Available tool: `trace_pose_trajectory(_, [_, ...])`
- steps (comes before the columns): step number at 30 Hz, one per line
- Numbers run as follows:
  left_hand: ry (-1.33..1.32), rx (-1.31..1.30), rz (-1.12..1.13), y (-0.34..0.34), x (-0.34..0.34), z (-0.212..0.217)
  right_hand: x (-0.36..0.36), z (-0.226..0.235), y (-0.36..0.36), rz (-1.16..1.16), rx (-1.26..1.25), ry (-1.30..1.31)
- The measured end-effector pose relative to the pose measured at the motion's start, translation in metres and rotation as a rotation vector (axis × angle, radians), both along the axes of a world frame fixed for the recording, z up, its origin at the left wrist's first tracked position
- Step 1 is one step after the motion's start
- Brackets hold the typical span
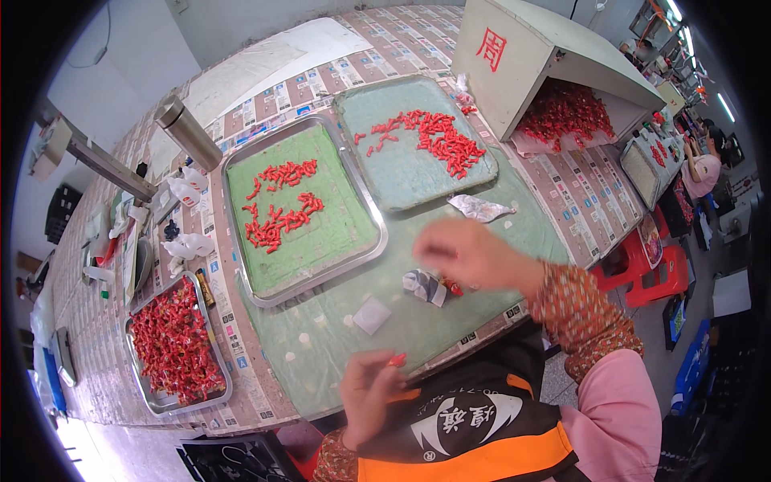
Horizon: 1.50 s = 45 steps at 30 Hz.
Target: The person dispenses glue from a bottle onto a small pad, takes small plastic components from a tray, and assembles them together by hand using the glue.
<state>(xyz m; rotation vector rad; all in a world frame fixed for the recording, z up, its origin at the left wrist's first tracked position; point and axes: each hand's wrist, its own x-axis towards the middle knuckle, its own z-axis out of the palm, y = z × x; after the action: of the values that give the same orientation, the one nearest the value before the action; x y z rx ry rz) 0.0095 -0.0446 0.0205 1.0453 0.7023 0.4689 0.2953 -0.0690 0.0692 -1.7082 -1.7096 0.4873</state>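
Near the front edge of the table, my left hand [366,395] pinches a small red piece [397,361] between thumb and fingertips. My right hand [472,255] hovers to the right over the green cloth, its fingers bent and smeared by motion, so what they hold is unclear. Just below it lies a crumpled grey-and-white striped cloth [424,287], with a little red piece [452,287] beside it. A small white square [371,316] rests flat between my hands. Ahead, a green-lined metal tray [309,249] and a pale blue tray [393,181] bear many red twisted pieces.
At left, a metal tray [227,365] is heaped with shiny red pieces; a steel flask [187,132] stands behind. A crumpled white cloth [482,208] lies near my right hand. A white box [514,76] holding red pieces stands far right; red stools [662,277] are below.
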Motion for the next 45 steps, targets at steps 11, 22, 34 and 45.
trace_pose_trajectory(11, [-0.023, 0.006, 0.121, 0.006, -0.010, -0.020, 0.131, -0.053, 0.105, -0.486, 0.110, -0.355])
trace_pose_trajectory(22, [-0.084, 0.119, 0.139, 0.000, -0.002, -0.031, 0.125, -0.069, 0.159, -0.479, 0.087, -0.512])
trace_pose_trajectory(34, [-0.098, 0.145, 0.099, 0.000, -0.006, -0.030, 0.091, -0.049, 0.122, -0.306, 0.202, -0.306])
trace_pose_trajectory(45, [-0.077, -0.060, 0.196, 0.010, 0.005, -0.019, -0.040, -0.007, 0.006, 0.070, 0.315, -0.223])
